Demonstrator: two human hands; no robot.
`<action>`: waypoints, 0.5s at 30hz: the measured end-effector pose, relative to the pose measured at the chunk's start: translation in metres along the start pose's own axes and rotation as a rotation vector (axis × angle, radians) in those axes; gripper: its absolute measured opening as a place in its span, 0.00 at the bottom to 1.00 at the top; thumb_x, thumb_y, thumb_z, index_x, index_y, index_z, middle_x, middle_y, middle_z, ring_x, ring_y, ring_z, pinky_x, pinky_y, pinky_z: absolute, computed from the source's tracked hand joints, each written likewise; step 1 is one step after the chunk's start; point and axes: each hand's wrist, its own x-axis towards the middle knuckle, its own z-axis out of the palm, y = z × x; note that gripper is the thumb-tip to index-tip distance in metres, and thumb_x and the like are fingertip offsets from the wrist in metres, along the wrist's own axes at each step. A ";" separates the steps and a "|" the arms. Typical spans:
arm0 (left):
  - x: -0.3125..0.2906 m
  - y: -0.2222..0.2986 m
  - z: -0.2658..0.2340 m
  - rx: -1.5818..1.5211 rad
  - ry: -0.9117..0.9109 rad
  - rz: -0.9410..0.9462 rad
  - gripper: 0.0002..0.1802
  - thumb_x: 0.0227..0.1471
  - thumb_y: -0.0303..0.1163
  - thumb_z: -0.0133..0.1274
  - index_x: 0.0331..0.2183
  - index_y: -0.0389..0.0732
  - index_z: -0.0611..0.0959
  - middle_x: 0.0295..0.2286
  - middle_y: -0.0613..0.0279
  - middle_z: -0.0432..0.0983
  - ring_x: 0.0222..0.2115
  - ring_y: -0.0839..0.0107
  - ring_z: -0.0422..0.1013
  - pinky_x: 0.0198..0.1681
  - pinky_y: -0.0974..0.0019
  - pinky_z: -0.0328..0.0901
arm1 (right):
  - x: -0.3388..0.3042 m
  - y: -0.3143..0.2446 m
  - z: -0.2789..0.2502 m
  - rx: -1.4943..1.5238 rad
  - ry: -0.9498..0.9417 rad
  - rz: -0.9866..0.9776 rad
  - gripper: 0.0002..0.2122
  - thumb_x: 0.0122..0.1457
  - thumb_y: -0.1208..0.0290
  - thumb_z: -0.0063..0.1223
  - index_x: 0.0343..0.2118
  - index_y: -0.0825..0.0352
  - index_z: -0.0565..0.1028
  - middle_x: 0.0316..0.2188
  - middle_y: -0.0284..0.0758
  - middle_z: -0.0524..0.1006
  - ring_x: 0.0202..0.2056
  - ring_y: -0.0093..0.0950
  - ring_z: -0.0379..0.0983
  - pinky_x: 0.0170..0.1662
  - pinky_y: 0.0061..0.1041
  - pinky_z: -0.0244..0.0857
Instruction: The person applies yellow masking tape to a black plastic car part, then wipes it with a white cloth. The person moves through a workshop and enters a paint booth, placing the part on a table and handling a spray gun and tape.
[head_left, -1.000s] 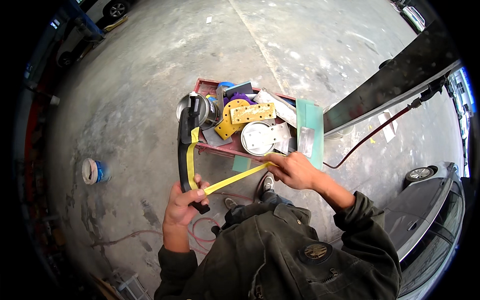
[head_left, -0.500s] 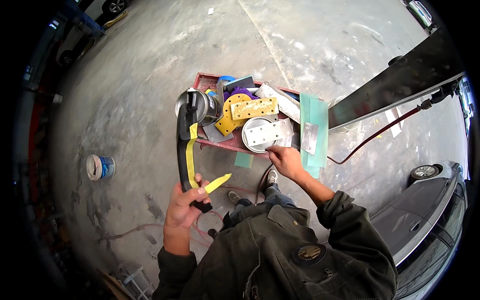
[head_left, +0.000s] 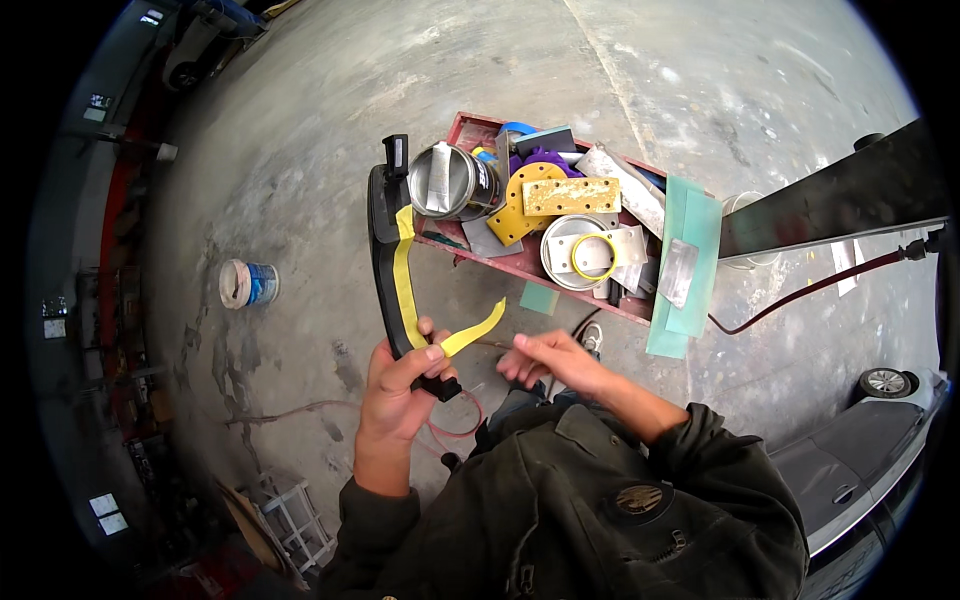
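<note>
My left hand (head_left: 402, 385) is closed around the lower end of a long, curved black plastic part (head_left: 385, 260). A strip of yellow masking tape (head_left: 405, 285) runs along this part, and its loose end sticks out to the right past my thumb. To the right of that end is my right hand (head_left: 560, 362), slightly blurred, with its fingers loosely bent and apart and nothing visible in them. Beyond it, a thin yellow tape ring (head_left: 594, 257) lies on a white perforated sanding block (head_left: 628, 245) on top of a round can (head_left: 560, 275).
The red tray cart (head_left: 520, 265) also holds a larger metal can (head_left: 483, 190), yellow sanding discs (head_left: 515, 220) and a yellow perforated block (head_left: 570, 196). Green sheets (head_left: 690, 225) overhang its right end. Also around are a dark post (head_left: 840, 195), a hose (head_left: 800, 300), a bucket (head_left: 250, 284) and a grey car (head_left: 850, 440).
My right hand has drawn back from the can toward the loose tape end. The yellow tape ring now shows on the sanding block. The view has shifted, and my left hand keeps its hold.
</note>
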 end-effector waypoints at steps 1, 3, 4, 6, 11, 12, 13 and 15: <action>0.000 0.000 0.002 0.001 -0.009 0.003 0.17 0.44 0.21 0.54 0.39 0.40 0.70 0.33 0.61 0.66 0.25 0.80 0.62 0.32 0.69 0.61 | -0.005 -0.001 0.017 0.344 -0.245 -0.003 0.18 0.62 0.57 0.47 0.44 0.70 0.74 0.40 0.36 0.76 0.37 0.23 0.72 0.36 0.24 0.68; -0.002 -0.003 0.003 0.016 -0.031 0.004 0.17 0.45 0.21 0.55 0.39 0.40 0.70 0.33 0.61 0.67 0.25 0.79 0.63 0.32 0.69 0.62 | -0.005 -0.027 0.057 0.620 -0.160 -0.034 0.18 0.63 0.58 0.47 0.42 0.71 0.75 0.35 0.34 0.77 0.32 0.22 0.73 0.33 0.21 0.68; -0.003 -0.005 0.002 0.018 -0.045 0.004 0.18 0.45 0.21 0.55 0.39 0.40 0.70 0.33 0.61 0.68 0.25 0.79 0.63 0.32 0.69 0.62 | -0.003 -0.034 0.069 0.754 -0.117 -0.048 0.17 0.63 0.59 0.47 0.41 0.71 0.75 0.33 0.34 0.78 0.30 0.21 0.73 0.32 0.19 0.68; -0.006 -0.006 0.002 0.047 -0.052 0.008 0.17 0.46 0.22 0.55 0.39 0.40 0.71 0.33 0.61 0.69 0.25 0.79 0.63 0.32 0.69 0.63 | 0.009 -0.037 0.071 0.790 -0.035 -0.117 0.14 0.62 0.62 0.49 0.39 0.69 0.76 0.30 0.31 0.78 0.28 0.18 0.73 0.30 0.15 0.68; -0.019 -0.010 -0.001 0.054 -0.013 0.071 0.12 0.54 0.28 0.50 0.41 0.39 0.73 0.35 0.60 0.70 0.23 0.80 0.61 0.27 0.73 0.60 | 0.008 -0.045 0.054 0.525 0.224 -0.287 0.10 0.60 0.69 0.52 0.38 0.71 0.76 0.27 0.32 0.78 0.26 0.16 0.72 0.29 0.13 0.66; -0.021 -0.010 -0.006 0.060 -0.016 0.088 0.16 0.60 0.42 0.43 0.42 0.39 0.74 0.38 0.59 0.70 0.22 0.79 0.61 0.27 0.73 0.61 | 0.003 -0.051 0.050 0.415 0.279 -0.354 0.10 0.59 0.69 0.53 0.38 0.71 0.76 0.27 0.33 0.78 0.27 0.17 0.72 0.30 0.14 0.66; -0.022 -0.011 -0.008 0.021 -0.025 0.074 0.20 0.60 0.46 0.41 0.42 0.39 0.74 0.38 0.59 0.70 0.22 0.79 0.61 0.27 0.72 0.61 | -0.002 -0.058 0.048 0.304 0.331 -0.421 0.10 0.58 0.70 0.55 0.37 0.71 0.77 0.28 0.34 0.78 0.27 0.17 0.72 0.30 0.15 0.66; -0.023 -0.013 -0.007 -0.058 -0.041 0.048 0.27 0.61 0.53 0.36 0.43 0.38 0.74 0.39 0.60 0.70 0.22 0.77 0.62 0.27 0.71 0.63 | -0.016 -0.074 0.054 0.039 0.290 -0.527 0.08 0.56 0.72 0.58 0.35 0.70 0.78 0.29 0.32 0.78 0.27 0.16 0.71 0.31 0.15 0.65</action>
